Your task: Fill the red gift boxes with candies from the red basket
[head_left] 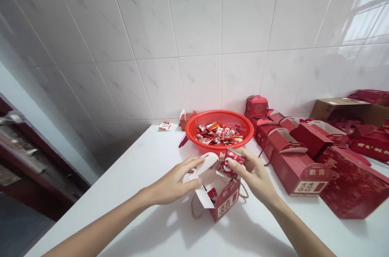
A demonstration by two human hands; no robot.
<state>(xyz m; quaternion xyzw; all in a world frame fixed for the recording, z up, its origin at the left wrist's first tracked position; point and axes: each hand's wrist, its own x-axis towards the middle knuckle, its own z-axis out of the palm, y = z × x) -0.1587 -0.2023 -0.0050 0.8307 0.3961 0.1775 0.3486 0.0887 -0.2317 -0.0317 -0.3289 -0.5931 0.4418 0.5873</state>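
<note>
Tiled wall (197, 18) fills the bkgd, grey-veined, w/ a window reflection (369, 16) top R. Far L: dk reddish door (45, 176) w/ metal handle (12, 118). Cardbd box (331, 108) at R nr wall; small printed card (165, 126) lies flat, back L of tabletop (130, 172).

2 bare hands (174, 180), slim fingers (193, 162); 2 slender forearms (106, 221), bare from wrists (148, 198) to view's edge.
</note>
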